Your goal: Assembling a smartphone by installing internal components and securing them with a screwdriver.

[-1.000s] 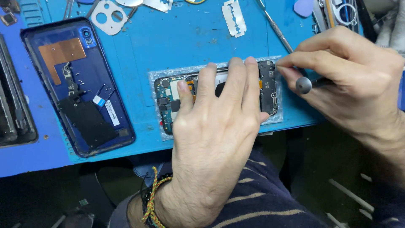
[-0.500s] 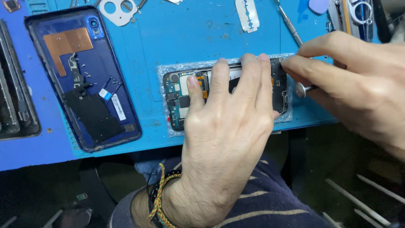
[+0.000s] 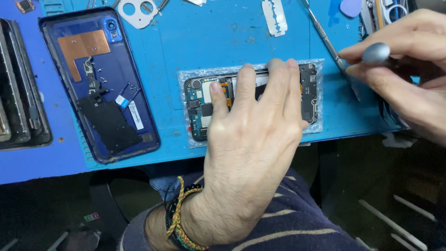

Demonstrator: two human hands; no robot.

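Pressing flat, the left hand (image 3: 253, 139) steadies the opened phone (image 3: 251, 102); the right hand (image 3: 404, 69) pinches what looks like a screwdriver (image 3: 375, 53), which must next meet a screw.

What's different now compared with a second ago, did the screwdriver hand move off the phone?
Yes. The right hand has drawn back rightward off the opened phone, its grip kept on the screwdriver, whose tip no longer sits over the phone's right end. The left hand stays pressed flat on the phone; the blue back cover and razor blade lie unmoved.

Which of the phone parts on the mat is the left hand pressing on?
The left hand presses the opened phone body with bare circuit boards, mid-mat on a clear wrap. The blue back cover lies untouched to its left.
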